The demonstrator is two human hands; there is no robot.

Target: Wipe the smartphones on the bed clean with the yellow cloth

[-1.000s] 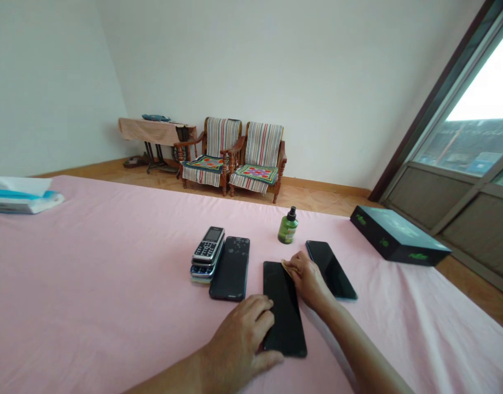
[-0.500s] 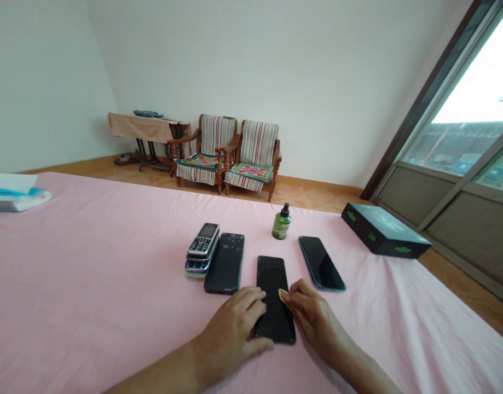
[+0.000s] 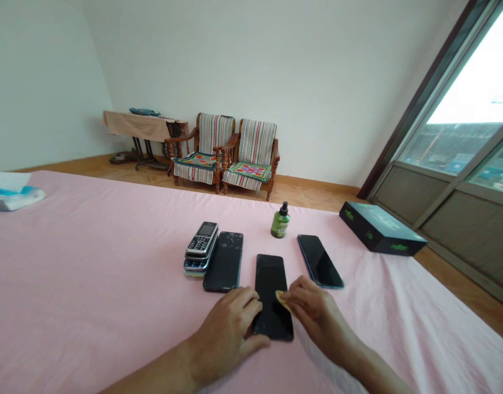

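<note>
A black smartphone (image 3: 271, 279) lies face up on the pink cloth. Its left edge is gripped by my left hand (image 3: 230, 325), fingers on the side and thumb near the bottom corner. My right hand (image 3: 312, 303) pinches a small yellowish cloth or pad (image 3: 281, 299) against the right part of the screen; most of it is hidden under the fingers. To the left lies a second dark smartphone (image 3: 224, 261) with whitish specks near its top. Beside that, a keypad phone (image 3: 202, 239) tops a small stack of phones. A third smartphone (image 3: 320, 261) rests at the right.
A green spray bottle (image 3: 280, 220) stands beyond the phones. A black box (image 3: 382, 228) with green print sits at the far right, and a white and blue packet (image 3: 15, 198) at the far left. Two wooden chairs (image 3: 251, 153) are past the pink-covered surface (image 3: 111, 246).
My right hand and the yellowish pad have shifted very slightly on the screen. My left hand keeps its hold on the phone. The whole view has moved a little.
</note>
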